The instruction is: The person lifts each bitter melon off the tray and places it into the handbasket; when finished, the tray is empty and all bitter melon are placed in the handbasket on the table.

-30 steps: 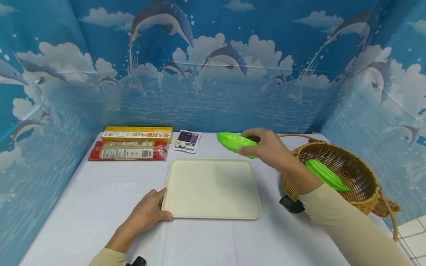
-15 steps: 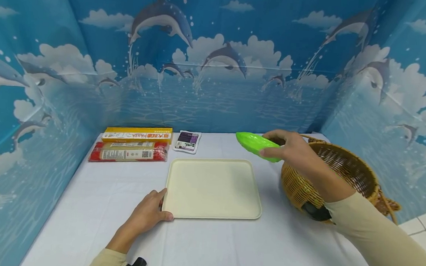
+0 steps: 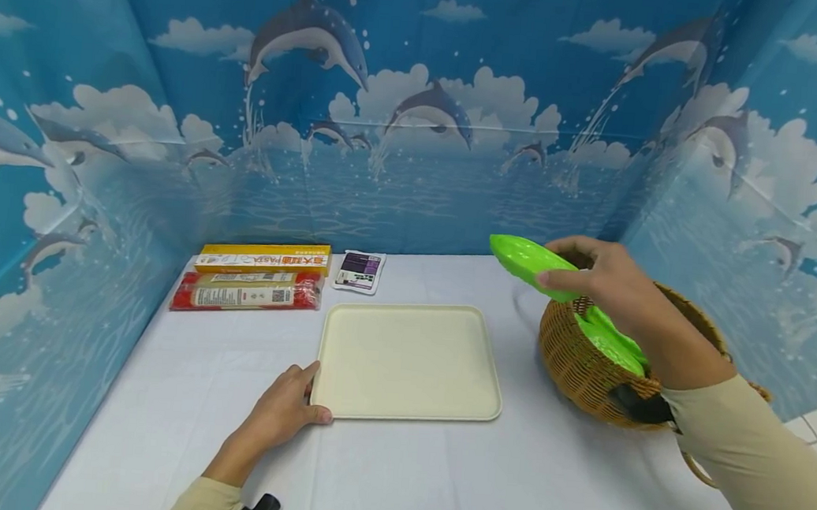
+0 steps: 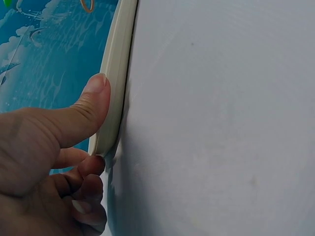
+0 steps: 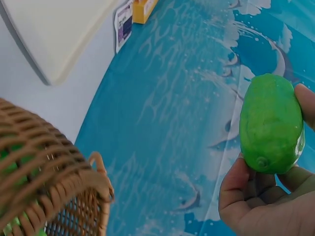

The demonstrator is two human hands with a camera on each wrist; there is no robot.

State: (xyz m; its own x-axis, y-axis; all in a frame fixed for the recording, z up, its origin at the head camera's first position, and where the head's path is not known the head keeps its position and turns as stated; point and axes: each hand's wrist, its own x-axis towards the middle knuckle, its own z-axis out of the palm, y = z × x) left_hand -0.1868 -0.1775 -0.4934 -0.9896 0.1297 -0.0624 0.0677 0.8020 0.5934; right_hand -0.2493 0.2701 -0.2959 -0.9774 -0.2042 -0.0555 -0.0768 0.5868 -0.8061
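My right hand (image 3: 602, 280) grips a bright green bitter melon (image 3: 525, 259), long, tapered and shiny, held up beyond the tray's right side. In the right wrist view that bitter melon (image 5: 271, 123) shows end-on between thumb and fingers. Below the hand stands a round wicker basket (image 3: 578, 377), with more green of the same kind (image 3: 608, 344) inside, partly hidden by the forearm. My left hand (image 3: 284, 404) pinches the near left corner of a cream rectangular tray (image 3: 408, 362), thumb on its rim (image 4: 115, 73). The tray lies flat with nothing on it.
At the back left lie a yellow pasta box (image 3: 262, 257) and red-ended noodle packs (image 3: 245, 291). Beside them is a small purple and white packet (image 3: 359, 272). A blue dolphin curtain (image 3: 413, 184) surrounds the white-covered table (image 3: 393, 475) at the back and sides.
My right hand has carried the bitter melon rightward from behind the tray, coming over the basket's left side. The left hand and the tray have stayed in place.
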